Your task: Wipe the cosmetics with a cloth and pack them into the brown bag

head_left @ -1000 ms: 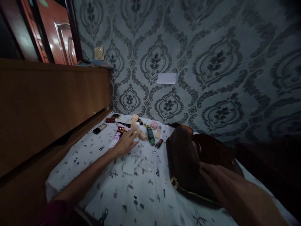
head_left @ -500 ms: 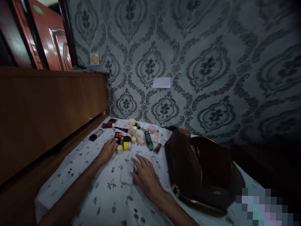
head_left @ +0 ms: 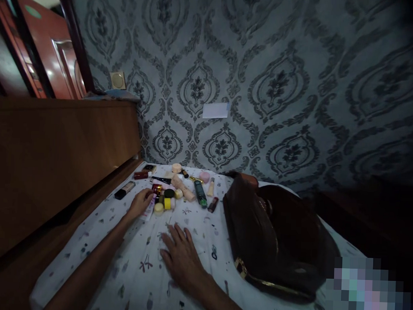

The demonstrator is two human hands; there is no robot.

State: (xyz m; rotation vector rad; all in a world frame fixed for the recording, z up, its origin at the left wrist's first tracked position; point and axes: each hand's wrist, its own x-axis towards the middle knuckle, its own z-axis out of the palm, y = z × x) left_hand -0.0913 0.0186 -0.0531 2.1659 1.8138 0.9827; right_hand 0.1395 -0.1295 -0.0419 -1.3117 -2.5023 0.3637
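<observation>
The left hand is held low at the left side of some small jars, with its fingers bent. A pink and white tube is seen right by the fingertips, on the printed sheet, and more of it is shown now than half a second ago. Whether it is gripped or only touched cannot be told. To the right of the tube, a cream-lidded jar, a yellow-banded jar and a dark-lidded jar are bunched close together. A dark red bottle with gold on it is set behind them, near the fingers.

The right hand is no longer held at the brown bag, unlike a second ago. It is now spread over the sheet in front of the jars, with its fingers apart and nothing seen to be gripped. A white crumpled thing by this hand is not seen any more and may be hidden under it. So both hands are now brought to the left of the bag, and the work seems to be kept near the tube. Farther back, a green tube is left untouched
</observation>
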